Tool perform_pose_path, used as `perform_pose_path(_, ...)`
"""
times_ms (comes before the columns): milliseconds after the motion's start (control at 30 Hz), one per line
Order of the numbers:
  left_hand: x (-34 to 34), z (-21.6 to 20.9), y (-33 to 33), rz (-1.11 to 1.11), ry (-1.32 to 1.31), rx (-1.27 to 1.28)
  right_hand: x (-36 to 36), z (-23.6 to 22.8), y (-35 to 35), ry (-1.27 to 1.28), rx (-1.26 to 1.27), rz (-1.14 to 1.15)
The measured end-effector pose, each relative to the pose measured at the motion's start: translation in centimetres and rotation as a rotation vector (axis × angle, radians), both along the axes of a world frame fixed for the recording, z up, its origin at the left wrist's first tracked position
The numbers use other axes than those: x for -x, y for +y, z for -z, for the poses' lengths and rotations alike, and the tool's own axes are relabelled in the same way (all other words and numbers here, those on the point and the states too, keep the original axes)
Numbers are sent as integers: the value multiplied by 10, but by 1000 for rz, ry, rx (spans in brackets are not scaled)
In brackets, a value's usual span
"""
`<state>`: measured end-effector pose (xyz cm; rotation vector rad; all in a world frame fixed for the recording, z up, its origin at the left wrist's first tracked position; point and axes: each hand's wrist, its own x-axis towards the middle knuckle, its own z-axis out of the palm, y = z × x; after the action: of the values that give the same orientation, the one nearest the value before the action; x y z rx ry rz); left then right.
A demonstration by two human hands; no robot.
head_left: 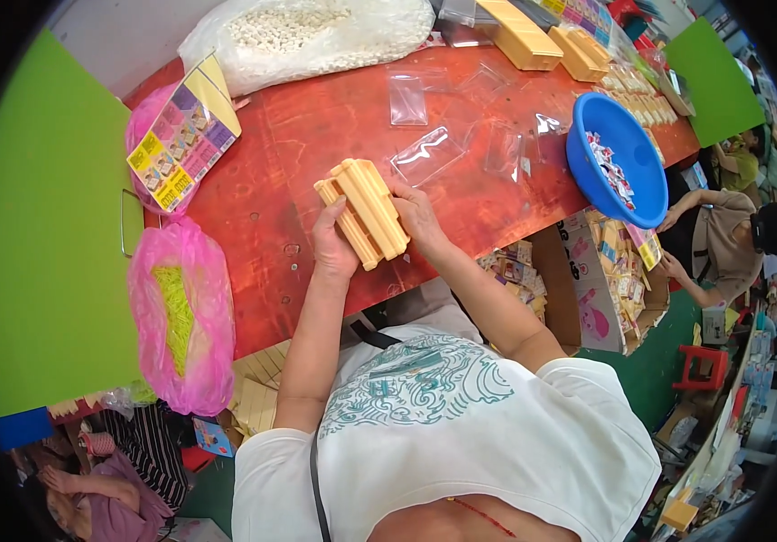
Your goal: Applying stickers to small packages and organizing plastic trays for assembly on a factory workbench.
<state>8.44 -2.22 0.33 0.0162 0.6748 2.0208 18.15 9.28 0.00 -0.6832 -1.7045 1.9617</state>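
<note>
Between my two hands I hold a cream-yellow plastic block of long ridged pieces [368, 213], tilted above the red table near its front edge. My left hand [333, 242] is closed round its left side, thumb along the near edge. On the right side, my right hand [417, 217] grips it, with the fingers partly hidden behind the plastic. Whether it is one piece or several stacked together I cannot tell. Just beyond my hands lie clear plastic trays [426, 155].
The red table [271, 135] carries a bag of white pellets [289, 36], a blue basin [618, 158] of small packets, and yellow blocks [522, 36]. A pink bag [181, 316] hangs at the left edge. Cartons [578, 280] stand below right. Other people sit on both sides.
</note>
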Motion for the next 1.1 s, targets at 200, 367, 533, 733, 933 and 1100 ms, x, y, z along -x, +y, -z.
perform_pose_path(200, -9, -2, 12, -94, 34, 28, -4, 7, 6, -62, -194, 99)
perform_pose_path(367, -13, 6, 17, -75, 139, -12, -15, -21, -10, -68, -623, 12)
perform_pose_path(533, -29, -20, 15, 5, -8, -19, -36, -37, 9, -87, -332, -17)
perform_pose_path(733, -52, 2, 42, 205, -119, -70, -103, -37, 51, 151, 171, 167)
perform_pose_path(933, -64, 14, 113, 204, 110, -3, -133, -64, 54, -326, -918, 360)
perform_pose_path(1100, -71, -14, 100, -3, 769, 181, -134, -76, 41, -404, -1015, 350)
